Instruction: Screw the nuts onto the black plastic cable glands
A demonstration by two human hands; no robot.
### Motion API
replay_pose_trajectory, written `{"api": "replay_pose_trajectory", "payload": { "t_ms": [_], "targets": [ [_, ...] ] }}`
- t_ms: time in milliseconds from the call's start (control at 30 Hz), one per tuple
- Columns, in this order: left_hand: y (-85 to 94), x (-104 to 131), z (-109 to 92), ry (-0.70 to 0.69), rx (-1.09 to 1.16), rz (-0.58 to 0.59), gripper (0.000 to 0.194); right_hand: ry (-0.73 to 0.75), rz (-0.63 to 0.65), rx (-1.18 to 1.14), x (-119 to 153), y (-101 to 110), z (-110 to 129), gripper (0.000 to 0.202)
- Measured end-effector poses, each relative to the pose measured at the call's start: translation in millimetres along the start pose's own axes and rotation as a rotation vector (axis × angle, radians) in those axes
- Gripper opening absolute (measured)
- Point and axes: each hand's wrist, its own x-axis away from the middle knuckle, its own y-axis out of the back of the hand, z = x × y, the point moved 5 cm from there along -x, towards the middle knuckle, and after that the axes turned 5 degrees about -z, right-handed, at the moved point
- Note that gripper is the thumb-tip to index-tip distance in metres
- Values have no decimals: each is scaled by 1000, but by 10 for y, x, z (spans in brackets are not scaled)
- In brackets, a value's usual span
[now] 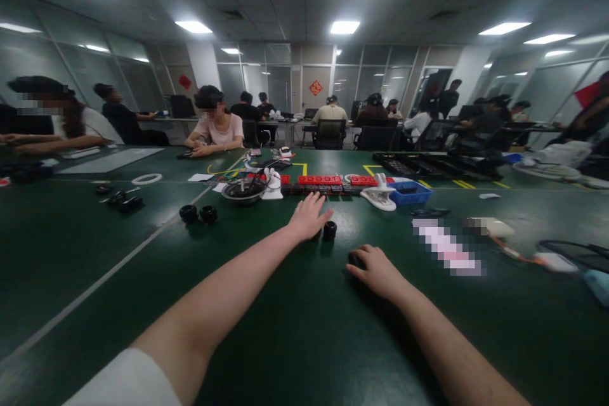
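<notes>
My left hand (309, 217) reaches forward over the green table, fingers stretched out and thumb apart. Its fingertips are close to a row of black parts (328, 189) in front of several red blocks (320, 179). A small black round part (330, 230) stands upright just right of the left thumb. Lower and further right, my right hand (375, 271) rests near the tabletop with its fingers curled. Between its thumb and fingers is a dark object (356, 259), mostly hidden; its kind cannot be made out.
Two black round parts (198, 214) stand to the left. A metal bowl (243, 190) and a white stand (272, 185) are ahead. A white clip-like base (379, 195) and a blue tray (412, 193) lie ahead right. Cables (518, 255) lie right. A co-worker (216, 124) sits across.
</notes>
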Motion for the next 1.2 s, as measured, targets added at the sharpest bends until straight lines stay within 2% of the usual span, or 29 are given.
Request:
{"api": "replay_pose_trajectory", "payload": {
  "t_ms": [167,300,633,933,1200],
  "targets": [
    [-384,-174,34,7,-31,124,41,6,-12,0,11,7,15,40],
    [-474,-181,67,2,-77,160,31,13,-23,-6,26,6,25,40],
    [-377,-113,56,9,-138,177,31,17,-32,-19,22,-2,3,41],
    [-286,40,326,65,-152,191,30,15,-23,-31,15,-25,-14,43],
    [-168,256,450,116,-84,225,35,4,-26,-20,5,-39,-35,43]
  ]
}}
